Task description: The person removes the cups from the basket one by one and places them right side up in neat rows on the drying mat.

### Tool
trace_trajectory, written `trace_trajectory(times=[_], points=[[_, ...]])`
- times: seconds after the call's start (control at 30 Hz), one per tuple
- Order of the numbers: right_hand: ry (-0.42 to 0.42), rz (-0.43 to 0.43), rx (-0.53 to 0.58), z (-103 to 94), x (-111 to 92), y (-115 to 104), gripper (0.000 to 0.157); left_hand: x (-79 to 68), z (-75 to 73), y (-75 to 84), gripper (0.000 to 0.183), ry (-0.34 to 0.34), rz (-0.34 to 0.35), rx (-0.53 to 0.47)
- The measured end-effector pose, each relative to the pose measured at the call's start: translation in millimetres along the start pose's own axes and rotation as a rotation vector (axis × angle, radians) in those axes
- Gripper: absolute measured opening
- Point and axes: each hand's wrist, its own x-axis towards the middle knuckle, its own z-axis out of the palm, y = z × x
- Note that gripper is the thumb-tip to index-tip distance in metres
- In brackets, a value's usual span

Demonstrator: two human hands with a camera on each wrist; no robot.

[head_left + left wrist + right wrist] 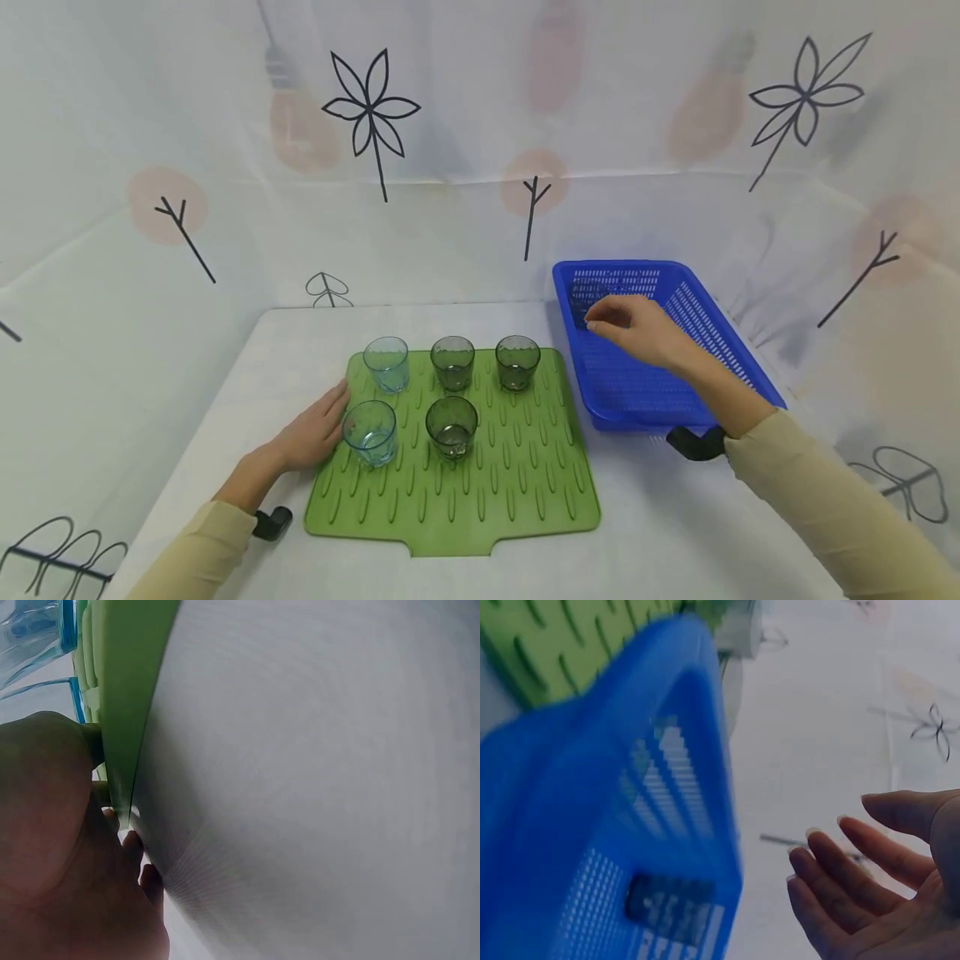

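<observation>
My left hand (315,429) lies with its fingers extended along the left edge of a green ribbed drying mat (510,492); in the left wrist view its fingertips touch that edge. On the mat stand two blue-tinted glasses (387,367) and three grey ones (453,365), all mouth up. Over the left part of a blue plastic basket (675,419), my right hand (641,329) hangs with loosely bent fingers and holds nothing. Below it, in the basket's back left corner, is a dark glass (671,904), partly hidden by the hand in the head view.
A white cloth (247,383) covers the table, and patterned white fabric (450,233) rises behind and at both sides. The basket stands right of the mat, its raised rim close to the mat's right edge.
</observation>
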Motion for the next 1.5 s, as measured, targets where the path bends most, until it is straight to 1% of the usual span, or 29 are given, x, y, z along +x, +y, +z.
trace_trajectory(times=[0.07,0.3,0.4,0.53,0.73,0.83,0.93,1.03,1.17,1.33,1.5], points=[[0.009,0.02,-0.016,-8.5,5.1,8.8,0.027,-0.7,-0.5,-0.6,0.059,0.007,0.012,-0.012],[0.026,0.063,-0.046,-28.6,22.3,33.0,0.034,1.3,2.1,-3.7,0.058,-0.03,-0.031,0.03],[0.033,0.074,-0.048,-33.8,30.5,42.4,0.036,2.0,0.6,-1.9,0.058,-0.036,-0.037,0.013],[0.032,0.093,-0.056,-39.6,41.1,56.4,0.039,1.6,-3.2,3.7,0.058,-0.021,-0.03,-0.009],[0.034,0.145,-0.065,-44.0,55.1,75.2,0.043,0.5,-7.6,9.2,0.057,-0.032,-0.038,0.009],[0.022,0.185,-0.055,-44.3,61.0,83.9,0.046,0.5,-8.8,10.0,0.057,-0.03,-0.037,-0.001],[0.003,0.217,-0.022,-43.3,66.0,91.9,0.049,0.5,-8.1,8.8,0.058,-0.026,-0.037,-0.013],[-0.021,0.244,0.013,-40.1,71.2,100.4,0.051,0.6,-4.5,3.9,0.058,-0.025,-0.037,-0.001],[-0.054,0.275,0.061,-33.3,77.2,111.5,0.057,1.0,0.2,-2.4,0.059,-0.041,-0.047,0.006],[-0.079,0.303,0.098,-23.5,82.7,120.3,0.071,2.1,0.8,-2.7,0.059,-0.061,-0.064,-0.003],[-0.087,0.326,0.124,-13.3,87.7,128.8,0.088,2.1,-1.9,0.0,0.059,-0.054,-0.053,0.0]])
